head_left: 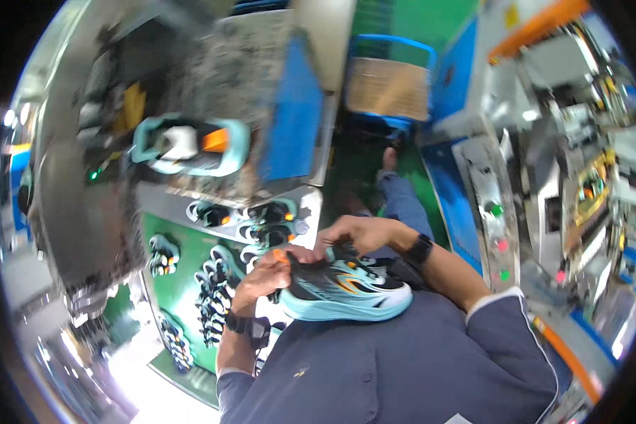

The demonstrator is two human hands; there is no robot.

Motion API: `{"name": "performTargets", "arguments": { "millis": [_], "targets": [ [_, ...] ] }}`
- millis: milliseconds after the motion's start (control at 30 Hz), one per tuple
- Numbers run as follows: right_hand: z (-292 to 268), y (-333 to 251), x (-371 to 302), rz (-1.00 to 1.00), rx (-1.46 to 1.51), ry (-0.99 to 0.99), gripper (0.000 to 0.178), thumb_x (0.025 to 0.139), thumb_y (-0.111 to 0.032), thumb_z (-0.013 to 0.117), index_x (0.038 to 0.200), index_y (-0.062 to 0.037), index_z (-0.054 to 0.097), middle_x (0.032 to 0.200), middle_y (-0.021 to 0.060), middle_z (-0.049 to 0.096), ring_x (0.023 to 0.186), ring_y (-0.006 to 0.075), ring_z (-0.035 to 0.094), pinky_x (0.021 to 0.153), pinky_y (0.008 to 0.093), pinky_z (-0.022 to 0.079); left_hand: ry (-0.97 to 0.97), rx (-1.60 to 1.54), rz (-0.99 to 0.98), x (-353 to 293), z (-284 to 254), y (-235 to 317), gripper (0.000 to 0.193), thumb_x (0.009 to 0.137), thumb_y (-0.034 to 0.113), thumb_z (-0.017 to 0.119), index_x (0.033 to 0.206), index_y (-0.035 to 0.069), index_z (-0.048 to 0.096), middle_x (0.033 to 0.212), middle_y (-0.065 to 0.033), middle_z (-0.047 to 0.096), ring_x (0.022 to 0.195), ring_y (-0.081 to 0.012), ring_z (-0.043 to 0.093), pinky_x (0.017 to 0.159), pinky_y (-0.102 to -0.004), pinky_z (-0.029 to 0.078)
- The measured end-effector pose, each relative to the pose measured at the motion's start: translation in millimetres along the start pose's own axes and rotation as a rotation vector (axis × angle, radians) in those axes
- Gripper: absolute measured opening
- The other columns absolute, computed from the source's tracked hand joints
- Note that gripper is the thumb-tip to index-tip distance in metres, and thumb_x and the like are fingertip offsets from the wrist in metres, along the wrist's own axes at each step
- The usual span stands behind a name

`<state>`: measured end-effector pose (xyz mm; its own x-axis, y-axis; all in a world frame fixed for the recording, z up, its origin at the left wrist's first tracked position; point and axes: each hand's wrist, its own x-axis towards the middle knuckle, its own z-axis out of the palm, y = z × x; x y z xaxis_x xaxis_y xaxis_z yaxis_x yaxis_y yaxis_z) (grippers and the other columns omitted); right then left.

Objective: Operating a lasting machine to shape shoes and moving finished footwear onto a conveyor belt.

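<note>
A sneaker (346,305) with a black upper, orange accents and a pale aqua-and-white sole is held in front of my chest, toe pointing right. My left hand (265,274) is closed around its heel end, next to an orange heel piece. At the top of the shoe, my right hand (364,233) grips near the collar and laces with fingers bent. Part of those fingertips is hidden. A second sneaker (231,159) of the same colours lies ahead on the left, at the worn grey machine (226,63).
Several similar shoes (268,212) sit on a pale ledge beside the machine. More shoes (212,293) stand in rows on a green surface at left. A blue-framed cart (389,85) with cardboard is ahead. Machinery with a button panel (491,205) lines my right.
</note>
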<state>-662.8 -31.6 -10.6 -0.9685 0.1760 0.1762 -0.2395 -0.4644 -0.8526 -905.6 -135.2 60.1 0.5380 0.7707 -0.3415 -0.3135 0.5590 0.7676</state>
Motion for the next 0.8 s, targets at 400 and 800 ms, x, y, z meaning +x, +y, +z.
{"name": "performTargets", "arguments": {
  "millis": [400,800],
  "targets": [
    [8.3,-14.4,69.8,0.44,0.037,-0.273,0.029,0.061,0.009,0.052,0.087,0.0013,0.063,0.128,0.011,0.057,0.111,0.0191,0.053,0.097,0.0329,0.039,0.064,0.136,0.025,-75.9,9.1,-13.8,0.062,0.091,0.05,0.062,0.129,0.002,0.055,0.102,-0.0028,0.056,0.095,-0.0125,0.05,0.085,-0.0303,0.041],
    [-23.4,-56.4,117.0,0.686,-0.079,-0.293,0.049,0.088,-0.016,0.067,0.131,0.0024,0.051,0.133,0.0148,0.055,0.12,0.0214,0.056,0.1,0.035,0.047,0.289,0.333,-0.015,-109.2,44.0,-84.1,0.083,0.07,0.059,0.079,0.123,-0.003,0.059,0.117,-0.0186,0.061,0.116,-0.0312,0.056,0.099,-0.0384,0.044]
  ]
}}
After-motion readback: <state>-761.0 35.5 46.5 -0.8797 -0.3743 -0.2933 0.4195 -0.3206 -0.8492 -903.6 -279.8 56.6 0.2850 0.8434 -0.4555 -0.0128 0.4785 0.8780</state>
